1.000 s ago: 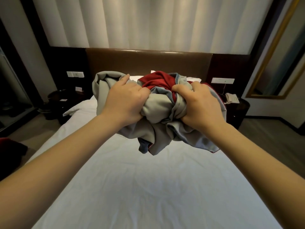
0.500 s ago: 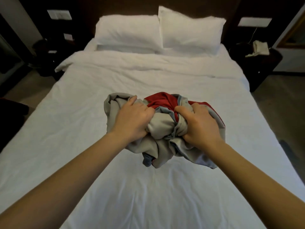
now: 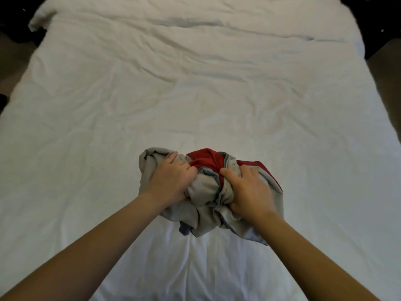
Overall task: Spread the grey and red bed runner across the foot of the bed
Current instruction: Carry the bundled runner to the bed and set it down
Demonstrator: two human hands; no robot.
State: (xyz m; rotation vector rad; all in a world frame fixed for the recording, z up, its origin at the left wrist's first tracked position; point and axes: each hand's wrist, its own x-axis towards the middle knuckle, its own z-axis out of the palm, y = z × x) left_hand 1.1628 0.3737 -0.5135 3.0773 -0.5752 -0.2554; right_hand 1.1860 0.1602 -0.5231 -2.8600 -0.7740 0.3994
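left hand [image 3: 171,181] and right hand [image 3: 249,191] fists clench bunched bed runner [image 3: 205,190] over white bed [image 3: 195,94].

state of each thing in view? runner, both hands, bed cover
bed runner: bunched in a wad, not spread
left hand: grips the runner's grey left side
right hand: grips the runner's right side
white duvet: laid flat over the bed, lightly wrinkled

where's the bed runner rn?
Head view, lower centre: the bed runner is a bunched wad gripped between the left hand and right hand, over the white bed.
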